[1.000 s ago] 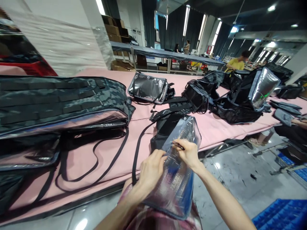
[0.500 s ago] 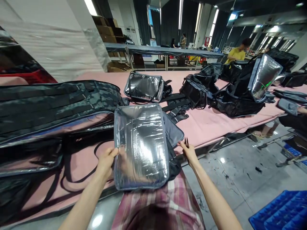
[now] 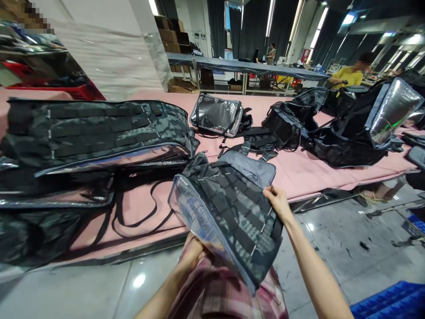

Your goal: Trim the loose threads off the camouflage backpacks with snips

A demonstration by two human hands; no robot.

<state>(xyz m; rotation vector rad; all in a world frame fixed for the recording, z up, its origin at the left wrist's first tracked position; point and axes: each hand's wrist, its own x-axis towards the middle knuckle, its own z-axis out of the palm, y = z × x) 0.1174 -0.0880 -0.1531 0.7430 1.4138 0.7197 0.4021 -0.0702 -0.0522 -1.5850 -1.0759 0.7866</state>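
A black-and-grey camouflage backpack (image 3: pixel 232 204) is tilted in front of me at the table's edge. Its front panel carries rows of dark webbing, and its silver lining (image 3: pixel 199 215) faces left. My left hand (image 3: pixel 195 251) is closed at the lower left edge of that silver-lined panel, its fingertips hidden behind it. On the other side my right hand (image 3: pixel 278 203) pinches the panel's right edge. A small dark tip shows at its fingers, too little to name now. A grey padded flap (image 3: pixel 254 167) stands out behind the panel.
Left on the pink-covered table (image 3: pixel 305 184) lie larger camouflage bags (image 3: pixel 109 128) with loose straps. A silver-lined bag (image 3: pixel 217 116) and several black bags (image 3: pixel 283 126) lie farther back. A person in yellow (image 3: pixel 348 79) is at the far right. Blue padding (image 3: pixel 392 301) lies lower right.
The backpack's panel has swung over: its silver lining faced me before, and now the camouflage outside does. My left hand moved down and right; the dark pointed tool in my right hand is mostly hidden.
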